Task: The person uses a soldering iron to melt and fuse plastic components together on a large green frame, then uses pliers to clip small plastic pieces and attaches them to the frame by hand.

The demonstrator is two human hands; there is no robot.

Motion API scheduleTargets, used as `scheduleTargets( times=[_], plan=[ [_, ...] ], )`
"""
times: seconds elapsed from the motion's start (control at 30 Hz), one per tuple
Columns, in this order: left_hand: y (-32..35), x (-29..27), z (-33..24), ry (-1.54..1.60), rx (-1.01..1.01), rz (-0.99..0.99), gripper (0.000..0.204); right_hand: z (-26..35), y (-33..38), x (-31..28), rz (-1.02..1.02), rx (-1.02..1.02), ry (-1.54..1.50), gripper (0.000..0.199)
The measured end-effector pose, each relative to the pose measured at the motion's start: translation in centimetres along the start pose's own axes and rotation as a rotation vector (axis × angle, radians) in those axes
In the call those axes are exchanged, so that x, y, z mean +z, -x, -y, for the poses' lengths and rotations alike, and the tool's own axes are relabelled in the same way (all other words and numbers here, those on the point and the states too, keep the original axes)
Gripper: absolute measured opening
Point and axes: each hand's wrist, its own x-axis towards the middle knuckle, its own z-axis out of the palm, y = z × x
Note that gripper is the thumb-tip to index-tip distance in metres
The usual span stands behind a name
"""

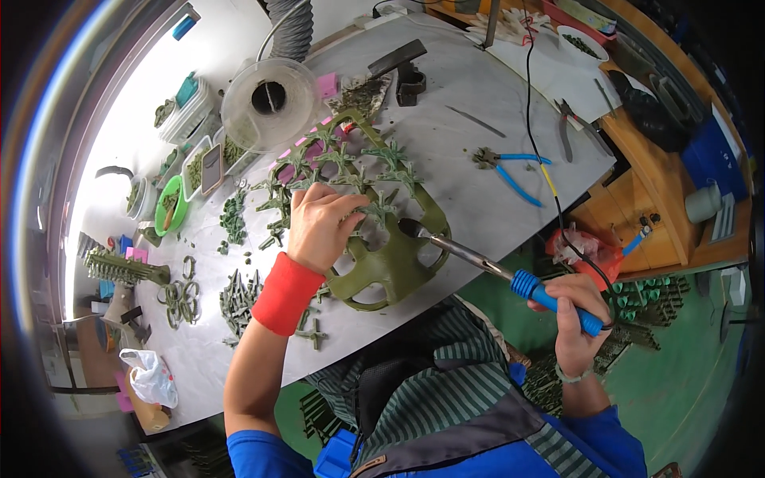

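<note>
My right hand (578, 323) is wrapped round the blue handle of a soldering iron (482, 261). Its broad, dark tip rests at the edge of a large olive-green openwork frame (386, 275), which lies near the table's front edge. Many small branched green pieces (339, 159) stand on the frame's upper part. My left hand (319, 227), with a red wristband (288, 295), reaches over the frame's left side. Its thumb and fingers close together at one branched green piece (381, 209); the fingers partly hide the contact.
Loose green pieces (239, 303) and green rings (179, 301) lie to the left. A round clear hood (271, 103) with a duct stands at the back. Blue-handled cutters (514, 179) and pliers (566, 131) lie right, near the iron's black cord (558, 203). A green bowl (169, 205) sits far left.
</note>
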Motion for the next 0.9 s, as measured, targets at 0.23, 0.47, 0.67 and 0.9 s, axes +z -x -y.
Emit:
scheduleTargets(
  times=[0.23,0.47,0.67,0.9],
  plan=[
    [-0.2,-0.4,0.1,-0.036,0.044,-0.050,0.023,-1.0,-1.1,1.1,0.061,0.020,-0.023,0.010],
    [-0.4,-0.5,0.4,-0.041,0.062,-0.049,0.022,-2.7,-2.0,2.5,0.057,-0.030,-0.059,0.009],
    [-0.6,-0.5,0.5,-0.050,0.071,-0.020,0.021,-3.6,-2.5,2.9,0.070,-0.035,-0.091,0.009],
    [-0.8,-0.5,0.6,-0.040,0.081,-0.014,0.023,-3.2,-2.9,2.6,0.099,-0.076,-0.012,0.008]
  ],
)
